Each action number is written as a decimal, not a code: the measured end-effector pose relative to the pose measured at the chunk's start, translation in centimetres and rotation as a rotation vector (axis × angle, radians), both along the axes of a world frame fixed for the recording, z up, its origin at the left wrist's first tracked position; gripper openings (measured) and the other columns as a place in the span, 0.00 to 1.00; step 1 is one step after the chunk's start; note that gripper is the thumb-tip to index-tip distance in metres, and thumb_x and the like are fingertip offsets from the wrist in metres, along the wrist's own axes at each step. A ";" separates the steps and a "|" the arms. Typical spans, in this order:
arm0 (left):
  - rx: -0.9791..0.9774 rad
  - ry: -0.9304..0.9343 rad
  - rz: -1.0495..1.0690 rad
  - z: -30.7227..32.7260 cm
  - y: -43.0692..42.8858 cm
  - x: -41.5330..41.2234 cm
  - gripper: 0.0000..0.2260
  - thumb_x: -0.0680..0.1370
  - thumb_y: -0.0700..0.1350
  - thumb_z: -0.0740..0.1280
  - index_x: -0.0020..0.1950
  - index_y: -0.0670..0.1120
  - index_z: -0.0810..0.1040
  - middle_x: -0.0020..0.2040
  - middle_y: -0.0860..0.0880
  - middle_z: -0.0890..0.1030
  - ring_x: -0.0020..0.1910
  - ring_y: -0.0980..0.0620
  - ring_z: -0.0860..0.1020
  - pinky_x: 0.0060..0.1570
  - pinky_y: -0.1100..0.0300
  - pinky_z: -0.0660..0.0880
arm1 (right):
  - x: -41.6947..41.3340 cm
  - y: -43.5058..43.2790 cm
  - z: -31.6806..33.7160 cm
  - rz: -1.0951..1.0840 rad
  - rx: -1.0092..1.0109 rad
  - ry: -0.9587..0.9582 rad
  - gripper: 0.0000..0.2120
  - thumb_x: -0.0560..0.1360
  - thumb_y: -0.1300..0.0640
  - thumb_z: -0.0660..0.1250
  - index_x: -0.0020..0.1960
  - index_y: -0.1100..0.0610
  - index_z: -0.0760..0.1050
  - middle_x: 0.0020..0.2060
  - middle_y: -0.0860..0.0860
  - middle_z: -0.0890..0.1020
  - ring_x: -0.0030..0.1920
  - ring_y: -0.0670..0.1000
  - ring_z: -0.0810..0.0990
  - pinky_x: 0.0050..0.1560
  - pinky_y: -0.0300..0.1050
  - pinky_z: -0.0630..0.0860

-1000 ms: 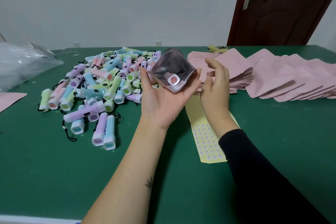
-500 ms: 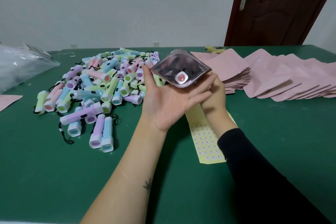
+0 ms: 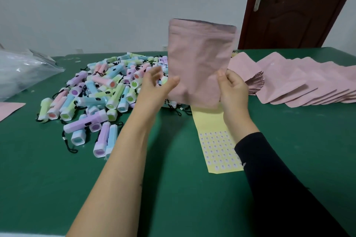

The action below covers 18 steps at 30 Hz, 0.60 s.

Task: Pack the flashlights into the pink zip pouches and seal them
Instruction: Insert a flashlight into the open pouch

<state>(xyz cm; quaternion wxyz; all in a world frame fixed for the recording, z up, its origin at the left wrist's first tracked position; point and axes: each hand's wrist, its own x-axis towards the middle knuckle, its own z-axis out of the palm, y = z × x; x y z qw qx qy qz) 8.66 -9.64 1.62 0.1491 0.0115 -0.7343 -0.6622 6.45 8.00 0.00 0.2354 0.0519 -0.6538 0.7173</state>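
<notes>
Far left of the left hand (image 3: 154, 86) lies a crinkled clear plastic bag (image 3: 23, 75). Just left of that hand sits a heap of flashlights (image 3: 100, 92), pastel plastic with blocky heads and black cords. The left hand is spread and blurred, its thumb at the pouch's lower left edge. The pouch (image 3: 200, 59), matte pink and creased, stands upright between the hands. The right hand (image 3: 233, 90) pinches its lower right edge. Under that hand lies a yellow sticker sheet (image 3: 215, 140); to its right, flat spare pouches (image 3: 289, 82) lie fanned out. The table (image 3: 173, 198) is green, the wall (image 3: 115, 5) pale and the door (image 3: 298, 5) dark wood.

Matt pink pouch (image 3: 200, 63); smooth plastic flashlights (image 3: 100, 90); matt green table (image 3: 289, 140)
</notes>
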 end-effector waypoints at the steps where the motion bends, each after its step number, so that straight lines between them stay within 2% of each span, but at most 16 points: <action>1: -0.040 -0.014 -0.058 0.0 -0.3 0.0 0.18 0.76 0.51 0.72 0.64 0.51 0.74 0.61 0.59 0.78 0.58 0.63 0.77 0.56 0.63 0.72 | -0.1 -0.1 0.0 0.014 -0.009 -0.004 0.16 0.81 0.56 0.62 0.47 0.71 0.72 0.35 0.59 0.70 0.39 0.51 0.66 0.41 0.44 0.62; 3: -0.039 -0.043 -0.109 -0.7 -0.8 -0.2 0.14 0.76 0.50 0.72 0.61 0.53 0.78 0.54 0.59 0.83 0.51 0.63 0.81 0.50 0.63 0.73 | -0.1 -0.2 0.1 0.050 -0.016 -0.031 0.16 0.81 0.56 0.61 0.48 0.71 0.72 0.37 0.55 0.71 0.40 0.51 0.65 0.39 0.43 0.61; 4: 0.005 -0.051 -0.101 -1.2 -1.1 -0.3 0.14 0.76 0.50 0.72 0.61 0.53 0.78 0.53 0.58 0.83 0.50 0.61 0.81 0.49 0.62 0.72 | -0.1 -0.2 0.2 0.071 -0.017 -0.045 0.15 0.81 0.56 0.61 0.48 0.70 0.72 0.38 0.53 0.71 0.40 0.51 0.65 0.39 0.43 0.61; 7: 0.117 -0.123 -0.145 -2.6 -1.8 -0.6 0.17 0.74 0.51 0.73 0.62 0.52 0.77 0.58 0.53 0.82 0.56 0.56 0.79 0.55 0.56 0.72 | 0.1 -0.3 0.3 0.140 -0.007 -0.091 0.10 0.81 0.55 0.61 0.46 0.59 0.77 0.38 0.51 0.75 0.41 0.48 0.70 0.42 0.43 0.66; 9: 0.183 -0.170 -0.235 -3.0 -2.0 -0.6 0.13 0.75 0.48 0.72 0.58 0.49 0.80 0.57 0.50 0.84 0.57 0.50 0.81 0.58 0.50 0.74 | 0.3 -0.6 0.2 0.178 -0.013 -0.120 0.10 0.82 0.55 0.61 0.48 0.59 0.78 0.41 0.52 0.77 0.43 0.48 0.72 0.45 0.44 0.68; 11: 0.212 -0.187 -0.247 -3.2 -1.7 -0.6 0.14 0.73 0.45 0.73 0.57 0.45 0.80 0.54 0.49 0.85 0.55 0.47 0.82 0.55 0.52 0.78 | 0.3 -0.8 0.0 0.204 -0.025 -0.157 0.09 0.81 0.56 0.62 0.49 0.59 0.79 0.43 0.54 0.79 0.44 0.50 0.74 0.48 0.46 0.70; 14: 0.228 -0.172 -0.203 -3.3 -1.0 -0.5 0.17 0.71 0.43 0.74 0.58 0.40 0.78 0.47 0.48 0.86 0.46 0.50 0.84 0.44 0.59 0.79 | 0.3 -0.6 -0.6 0.252 -0.042 -0.211 0.09 0.80 0.57 0.64 0.52 0.62 0.79 0.49 0.60 0.83 0.46 0.52 0.79 0.52 0.48 0.74; 16: 0.280 -0.154 -0.176 -3.2 -0.8 -0.5 0.14 0.73 0.41 0.73 0.58 0.40 0.78 0.47 0.49 0.86 0.44 0.52 0.84 0.43 0.60 0.79 | 0.2 -0.2 -1.0 0.354 -0.069 -0.238 0.07 0.78 0.57 0.67 0.55 0.57 0.79 0.51 0.53 0.85 0.53 0.51 0.83 0.57 0.48 0.77; 18: 0.321 -0.138 -0.153 -3.0 -0.7 -0.5 0.09 0.75 0.39 0.72 0.54 0.42 0.78 0.45 0.49 0.86 0.42 0.52 0.84 0.42 0.60 0.80 | 0.1 0.2 -1.3 0.459 -0.055 -0.286 0.08 0.76 0.58 0.70 0.55 0.53 0.80 0.52 0.49 0.85 0.55 0.50 0.83 0.59 0.48 0.77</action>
